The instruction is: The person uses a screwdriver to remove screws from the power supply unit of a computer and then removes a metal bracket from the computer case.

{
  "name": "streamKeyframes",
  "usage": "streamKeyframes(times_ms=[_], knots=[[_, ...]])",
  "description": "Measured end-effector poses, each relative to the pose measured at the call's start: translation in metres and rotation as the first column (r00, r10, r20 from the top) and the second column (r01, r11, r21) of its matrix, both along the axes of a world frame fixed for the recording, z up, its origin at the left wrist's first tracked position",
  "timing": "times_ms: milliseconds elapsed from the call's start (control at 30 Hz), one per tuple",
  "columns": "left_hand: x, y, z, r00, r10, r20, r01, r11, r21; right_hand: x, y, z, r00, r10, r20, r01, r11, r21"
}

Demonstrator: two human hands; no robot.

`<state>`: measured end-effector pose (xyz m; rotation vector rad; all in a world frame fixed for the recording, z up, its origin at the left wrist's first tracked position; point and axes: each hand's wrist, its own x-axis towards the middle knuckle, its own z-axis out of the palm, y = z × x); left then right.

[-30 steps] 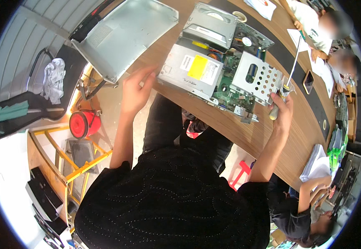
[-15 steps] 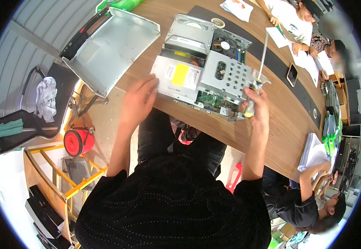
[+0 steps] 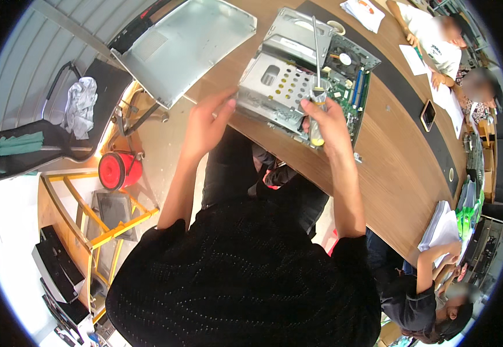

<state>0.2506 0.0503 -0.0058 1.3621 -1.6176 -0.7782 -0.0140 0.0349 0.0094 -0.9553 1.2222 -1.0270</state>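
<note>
An opened desktop computer case (image 3: 289,32) lies on the table in front of me. Across its near left part sits a perforated metal drive cage (image 3: 277,84). My left hand (image 3: 209,124) grips the cage's left end between thumb and fingers; some fingertips are hidden. At the other end is my right hand (image 3: 329,124), wrapped round a screwdriver (image 3: 317,140) with a clear-and-yellow handle. Its long shaft points away from me, and my right thumb rests close to or on the cage. Right of the cage, the green circuit board (image 3: 352,95) and a black fan (image 3: 341,59) are exposed.
The detached metal cover (image 3: 190,49) lies at the left edge of the table. Tape rolls (image 3: 336,27), a phone (image 3: 428,115) and papers (image 3: 445,101) are on the far side, near seated people. A paper stack (image 3: 441,228) lies at right. A red canister (image 3: 118,170) stands on the floor.
The perforated cage has shifted left over the spot where the yellow-labelled drive showed, baring more circuit board. My right hand moved left with the screwdriver. The whole view has shifted somewhat.
</note>
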Motion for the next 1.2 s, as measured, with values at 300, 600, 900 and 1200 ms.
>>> streamKeyframes(times_ms=[300,600,900,1200], knots=[[-0.004,-0.017,-0.014,1.0,0.019,-0.005,-0.02,0.994,-0.103,-0.003,-0.002,0.0,0.999,0.02,-0.035,-0.019,1.0,0.009],[-0.007,-0.018,-0.015,0.995,-0.001,-0.1,-0.003,0.999,-0.032,-0.001,0.003,-0.01,0.999,-0.029,0.03,0.029,0.999,-0.013],[-0.016,-0.023,-0.006,0.998,0.055,-0.024,-0.057,0.994,-0.096,0.002,0.007,0.0,0.997,-0.034,0.068,0.041,0.994,-0.097],[-0.021,-0.017,0.004,0.92,-0.054,-0.387,0.04,0.998,-0.044,0.014,0.049,0.009,0.988,-0.102,0.118,0.12,0.979,-0.162]])
